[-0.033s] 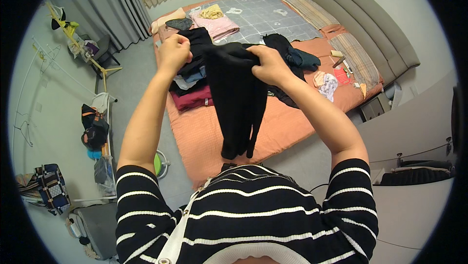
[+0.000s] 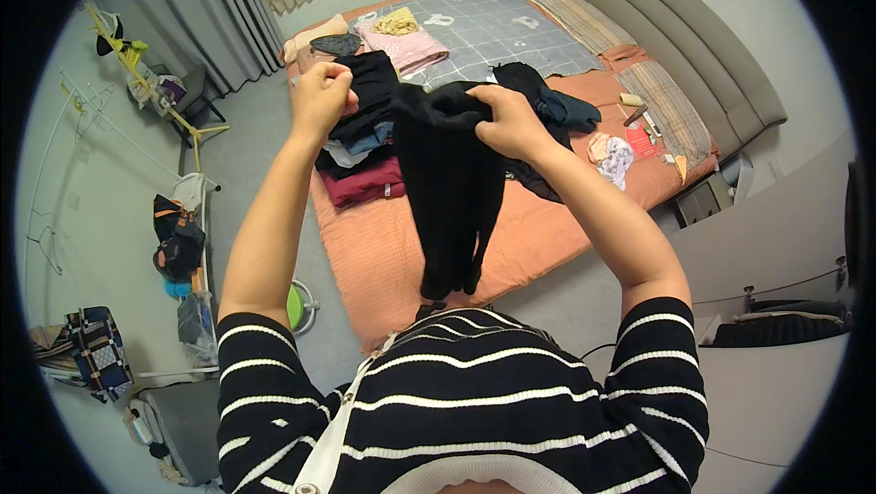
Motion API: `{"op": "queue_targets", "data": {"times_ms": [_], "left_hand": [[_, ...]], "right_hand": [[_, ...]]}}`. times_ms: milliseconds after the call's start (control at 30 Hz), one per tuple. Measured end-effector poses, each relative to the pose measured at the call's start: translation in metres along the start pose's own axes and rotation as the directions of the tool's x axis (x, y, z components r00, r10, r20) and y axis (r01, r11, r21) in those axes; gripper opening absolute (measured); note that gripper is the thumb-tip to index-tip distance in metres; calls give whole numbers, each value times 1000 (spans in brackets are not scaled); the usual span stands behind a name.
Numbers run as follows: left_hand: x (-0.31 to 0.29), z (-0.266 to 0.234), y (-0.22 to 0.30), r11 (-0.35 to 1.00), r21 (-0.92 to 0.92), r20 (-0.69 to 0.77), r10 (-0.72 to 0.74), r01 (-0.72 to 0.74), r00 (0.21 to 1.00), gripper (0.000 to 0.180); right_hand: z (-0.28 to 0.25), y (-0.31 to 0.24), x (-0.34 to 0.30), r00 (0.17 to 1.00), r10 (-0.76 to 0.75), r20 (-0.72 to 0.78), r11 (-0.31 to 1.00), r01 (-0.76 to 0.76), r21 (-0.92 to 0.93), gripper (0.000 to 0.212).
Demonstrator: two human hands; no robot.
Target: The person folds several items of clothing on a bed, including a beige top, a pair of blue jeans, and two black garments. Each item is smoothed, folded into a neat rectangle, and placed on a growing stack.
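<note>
Black trousers (image 2: 447, 188) hang in front of me, legs downward, above the near part of the bed. My right hand (image 2: 513, 122) pinches their waistband at its right corner, thumb below and fingers over the cloth. The waistband sags open in a loop towards the left. My left hand (image 2: 321, 100) is raised with its fingers curled closed, a little left of the waistband and apart from it. What those fingers hold, if anything, is hidden. Behind that hand lies a stack of folded dark clothes (image 2: 370, 83), with a dark red garment (image 2: 363, 184) at its near end.
An orange-covered bed (image 2: 356, 266) fills the middle. Dark clothes (image 2: 520, 83) lie on its right, near a white patterned cloth (image 2: 615, 162). Farther back are folded pink fabric (image 2: 422, 52) and a yellow cloth (image 2: 396, 21). Clothes racks (image 2: 196, 134) stand at the left wall.
The trousers' left waistband corner has swung slightly right, away from my left hand, and the waistband loop has opened wider. My left hand has shifted slightly left. My right hand keeps its grip.
</note>
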State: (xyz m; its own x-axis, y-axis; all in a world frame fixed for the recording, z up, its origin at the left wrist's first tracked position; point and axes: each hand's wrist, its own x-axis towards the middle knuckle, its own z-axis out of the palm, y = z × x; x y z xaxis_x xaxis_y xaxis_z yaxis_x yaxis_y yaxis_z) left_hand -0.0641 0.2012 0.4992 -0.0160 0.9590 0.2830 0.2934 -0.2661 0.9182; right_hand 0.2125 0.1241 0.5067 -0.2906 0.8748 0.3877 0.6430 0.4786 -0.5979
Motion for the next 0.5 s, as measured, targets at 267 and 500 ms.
{"op": "queue_targets", "data": {"times_ms": [267,500], "left_hand": [[-43,51,29,796,108,677,380,-595,631,93],[-9,51,67,776,169,660,369,-608,655,16]], "right_hand": [[2,-15,2,966,-109,234,969,51,242,43],[-16,-5,-5,999,25,-28,996,-23,90,40]]}}
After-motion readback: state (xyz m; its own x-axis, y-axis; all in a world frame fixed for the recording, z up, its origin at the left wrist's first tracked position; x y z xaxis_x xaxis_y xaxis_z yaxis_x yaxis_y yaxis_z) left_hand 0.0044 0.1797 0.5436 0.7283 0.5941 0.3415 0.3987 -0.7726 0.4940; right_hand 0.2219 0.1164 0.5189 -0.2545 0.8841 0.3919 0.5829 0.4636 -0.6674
